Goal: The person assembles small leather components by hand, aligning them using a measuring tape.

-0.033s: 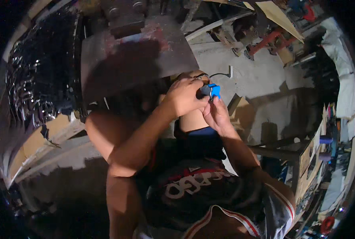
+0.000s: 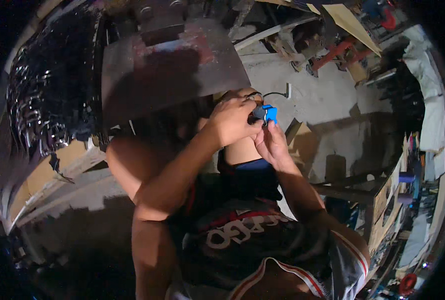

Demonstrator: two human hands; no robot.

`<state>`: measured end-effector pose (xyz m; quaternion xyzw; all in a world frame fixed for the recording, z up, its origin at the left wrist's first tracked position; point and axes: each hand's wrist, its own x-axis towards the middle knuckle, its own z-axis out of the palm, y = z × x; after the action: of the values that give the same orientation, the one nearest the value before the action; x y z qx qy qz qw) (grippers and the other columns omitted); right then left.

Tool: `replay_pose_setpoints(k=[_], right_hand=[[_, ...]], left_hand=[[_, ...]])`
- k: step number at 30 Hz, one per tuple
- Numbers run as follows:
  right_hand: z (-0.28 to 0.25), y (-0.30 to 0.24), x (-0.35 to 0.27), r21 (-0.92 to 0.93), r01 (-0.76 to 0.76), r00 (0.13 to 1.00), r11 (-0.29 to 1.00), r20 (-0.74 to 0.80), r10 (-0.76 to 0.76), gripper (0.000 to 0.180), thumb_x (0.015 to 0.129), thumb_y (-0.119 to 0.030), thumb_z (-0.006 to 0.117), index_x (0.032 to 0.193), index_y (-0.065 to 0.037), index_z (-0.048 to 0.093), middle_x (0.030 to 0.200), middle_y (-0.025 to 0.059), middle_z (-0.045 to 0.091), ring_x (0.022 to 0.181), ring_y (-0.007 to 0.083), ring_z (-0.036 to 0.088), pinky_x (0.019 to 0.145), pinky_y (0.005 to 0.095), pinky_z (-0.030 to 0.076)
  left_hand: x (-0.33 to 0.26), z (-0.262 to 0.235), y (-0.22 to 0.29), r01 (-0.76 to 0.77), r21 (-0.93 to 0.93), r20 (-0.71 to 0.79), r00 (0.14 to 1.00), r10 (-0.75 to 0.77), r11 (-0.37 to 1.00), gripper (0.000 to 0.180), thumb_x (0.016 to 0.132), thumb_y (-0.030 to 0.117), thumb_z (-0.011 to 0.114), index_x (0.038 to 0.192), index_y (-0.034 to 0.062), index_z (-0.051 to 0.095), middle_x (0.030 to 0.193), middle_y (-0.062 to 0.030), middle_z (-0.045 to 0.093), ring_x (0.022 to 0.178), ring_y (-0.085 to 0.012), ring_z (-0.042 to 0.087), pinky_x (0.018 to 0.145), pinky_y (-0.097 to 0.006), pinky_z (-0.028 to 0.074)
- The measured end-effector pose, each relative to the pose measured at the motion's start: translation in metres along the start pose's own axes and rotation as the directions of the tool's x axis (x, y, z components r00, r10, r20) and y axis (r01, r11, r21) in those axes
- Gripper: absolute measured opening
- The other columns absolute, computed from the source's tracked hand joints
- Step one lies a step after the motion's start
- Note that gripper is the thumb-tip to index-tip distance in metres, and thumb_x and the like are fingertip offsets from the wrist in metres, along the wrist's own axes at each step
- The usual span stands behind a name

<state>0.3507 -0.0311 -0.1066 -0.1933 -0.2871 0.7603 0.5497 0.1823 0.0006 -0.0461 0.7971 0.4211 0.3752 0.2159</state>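
Above my bare thigh, both hands meet around a small dark rounded piece (image 2: 257,114) with a bright blue part (image 2: 271,114) on its right side. My left hand (image 2: 231,122) comes across from the left, its fingers curled round the dark piece, partly hiding it. My right hand (image 2: 272,142) is below and to the right, fingertips pinching the lower edge of the blue part. A thin pale band shows where dark and blue meet. What kind of thing it is, I cannot make out.
A dark board or tabletop (image 2: 177,75) with a reddish patch lies ahead. Shiny black material (image 2: 47,90) hangs at left. A black cable (image 2: 275,94) runs to a small pale piece on the concrete floor (image 2: 332,120). Cluttered wooden shelving (image 2: 382,205) stands at right.
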Motion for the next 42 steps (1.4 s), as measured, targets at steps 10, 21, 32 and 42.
replay_pose_setpoints(k=[10,21,32,42], right_hand=[[0.011,0.002,-0.002,-0.07,-0.002,1.0,0.998,-0.006,0.002,0.051,0.085,-0.029,0.062,0.126,-0.009,0.039,0.122,0.0095,0.051,0.115,0.0269,0.049,0.102,0.044,0.036],[0.009,-0.01,-0.005,0.243,-0.041,0.999,0.969,0.024,0.036,0.051,0.083,-0.043,0.057,0.118,-0.007,0.049,0.108,0.0134,0.059,0.117,0.0358,0.047,0.1,0.051,0.036],[0.007,-0.019,0.001,0.13,-0.037,0.991,0.991,0.131,0.019,0.048,0.08,-0.037,0.064,0.114,-0.005,0.052,0.11,0.0099,0.059,0.114,0.0313,0.049,0.106,0.0479,0.029],[0.017,-0.03,-0.009,0.029,-0.08,0.99,0.996,0.117,0.076,0.053,0.081,-0.031,0.066,0.12,0.0,0.047,0.113,0.0128,0.057,0.105,0.025,0.056,0.099,0.0408,0.039]], left_hand=[[-0.008,-0.004,-0.002,-0.124,-0.003,-0.154,0.98,0.122,0.992,0.025,0.08,0.024,0.058,0.093,0.0025,0.06,0.088,-0.0197,0.062,0.082,-0.0396,0.059,0.073,-0.046,0.047],[-0.016,0.012,-0.025,0.099,-0.547,-0.013,0.992,-0.127,0.831,0.019,0.088,0.009,0.053,0.103,-0.0002,0.059,0.083,-0.0069,0.061,0.074,-0.0108,0.054,0.067,-0.028,0.047],[-0.015,0.009,-0.022,0.119,-0.655,0.086,0.993,-0.083,0.746,0.026,0.086,0.008,0.053,0.109,-0.002,0.059,0.097,-0.0127,0.065,0.091,-0.0155,0.059,0.083,-0.028,0.045],[-0.022,-0.008,-0.008,0.296,-0.535,0.291,0.944,-0.156,0.791,0.027,0.085,0.011,0.055,0.11,0.0011,0.06,0.096,-0.0122,0.065,0.087,-0.013,0.059,0.08,-0.026,0.046]])
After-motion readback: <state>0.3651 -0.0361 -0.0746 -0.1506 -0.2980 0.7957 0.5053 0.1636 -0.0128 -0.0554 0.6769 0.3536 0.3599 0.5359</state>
